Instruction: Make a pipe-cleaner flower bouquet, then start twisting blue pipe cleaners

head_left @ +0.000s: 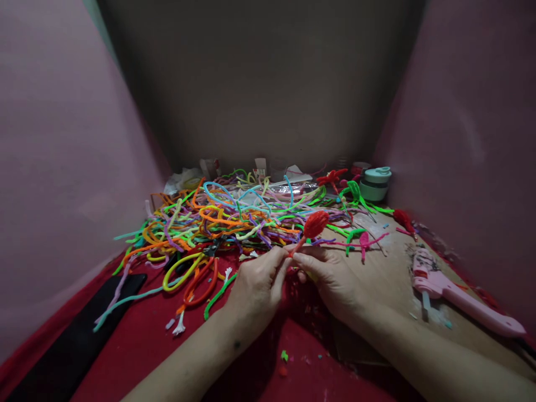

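Note:
Between my two hands a red pipe-cleaner flower (315, 224) stands tilted up to the right, its fuzzy oval head above a thin red stem. My left hand (260, 276) pinches the lower stem with closed fingers. My right hand (330, 274) grips the same stem from the other side, thumb pressed near the left fingertips. The stem's lower end is hidden by the fingers. Just behind the hands lies a large tangled heap of coloured pipe cleaners (226, 218) in orange, yellow, purple, green and blue.
A pink glue gun (464, 301) rests on cardboard (377, 273) at the right. Behind it are finished-looking red and green pieces and a mint lidded container (374, 183). A black flat object (79, 335) lies at the left on the red cloth (167, 368). Pink walls flank both sides.

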`<state>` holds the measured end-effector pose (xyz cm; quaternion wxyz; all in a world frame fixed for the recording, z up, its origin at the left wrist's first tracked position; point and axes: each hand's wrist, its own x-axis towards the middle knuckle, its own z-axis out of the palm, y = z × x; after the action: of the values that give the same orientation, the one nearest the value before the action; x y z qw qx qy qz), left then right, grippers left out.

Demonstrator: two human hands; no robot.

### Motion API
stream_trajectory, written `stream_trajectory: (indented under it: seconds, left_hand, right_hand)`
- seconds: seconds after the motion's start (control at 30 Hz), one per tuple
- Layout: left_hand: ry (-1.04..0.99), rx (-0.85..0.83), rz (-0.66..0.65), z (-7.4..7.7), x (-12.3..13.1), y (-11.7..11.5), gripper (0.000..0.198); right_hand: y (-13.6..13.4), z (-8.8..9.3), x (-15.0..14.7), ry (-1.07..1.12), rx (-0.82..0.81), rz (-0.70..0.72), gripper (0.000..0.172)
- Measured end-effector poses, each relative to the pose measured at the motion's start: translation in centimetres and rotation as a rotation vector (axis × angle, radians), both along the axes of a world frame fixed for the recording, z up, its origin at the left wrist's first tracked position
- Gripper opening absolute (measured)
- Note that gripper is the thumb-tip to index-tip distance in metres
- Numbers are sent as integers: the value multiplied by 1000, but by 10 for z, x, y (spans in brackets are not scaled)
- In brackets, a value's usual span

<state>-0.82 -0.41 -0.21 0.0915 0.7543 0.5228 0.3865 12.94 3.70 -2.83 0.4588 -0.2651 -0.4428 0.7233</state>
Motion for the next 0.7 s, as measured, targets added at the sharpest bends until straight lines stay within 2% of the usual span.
stream_trajectory:
  seconds: [0.23,0.43,0.57,0.7]
  left_hand:
    - [-30,-6,70,-5,2,-2,18]
    - [-60,116,-37,-10,-3,-1,26]
    - [-117,136,-60,-7,-6,0,28]
    - [-175,101,-52,-4,-5,1,24]
  right_hand:
    - [-2,3,0,-19,55,-55,7]
    - [-3,5,0,-39,85,-6,16]
    - [-3,8,1,-23,138,32,17]
    - [-2,10,2,-42,120,30,16]
